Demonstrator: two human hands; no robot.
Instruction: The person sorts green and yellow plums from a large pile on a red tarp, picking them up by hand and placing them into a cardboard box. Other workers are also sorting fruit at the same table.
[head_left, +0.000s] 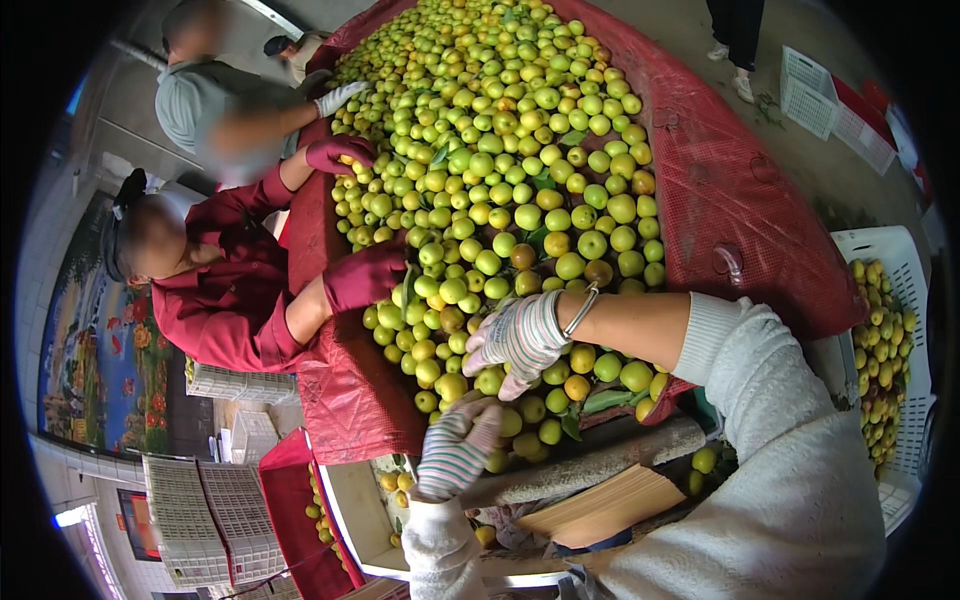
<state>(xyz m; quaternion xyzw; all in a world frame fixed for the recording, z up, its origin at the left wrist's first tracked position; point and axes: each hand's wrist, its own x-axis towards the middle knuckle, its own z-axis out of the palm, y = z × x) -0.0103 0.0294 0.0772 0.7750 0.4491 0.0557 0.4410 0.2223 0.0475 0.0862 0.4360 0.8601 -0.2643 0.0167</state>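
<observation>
A heap of yellow-green, jujube-like fruits (480, 161) fills a table lined with red quilted cloth (739, 195). Both my hands wear striped knit gloves. My right hand (517, 341) reaches over the near part of the heap, fingers spread down onto the fruits, and a metal bangle (582, 310) circles its wrist. Lower and to the left, my left hand (459, 444) hovers at the heap's near edge, its fingers curled and slightly blurred. Whether a fruit is inside it is hidden. Green leaves (606, 401) lie among the fruits near my right forearm.
A co-worker's maroon-gloved hand (367, 276) works in the heap at left; another person's white-gloved hand (341, 97) is beyond. A white crate (916, 375) of fruit stands at right. A cardboard piece (600, 506) and a padded roll (585, 465) lie before me. Stacked crates (210, 517) stand lower left.
</observation>
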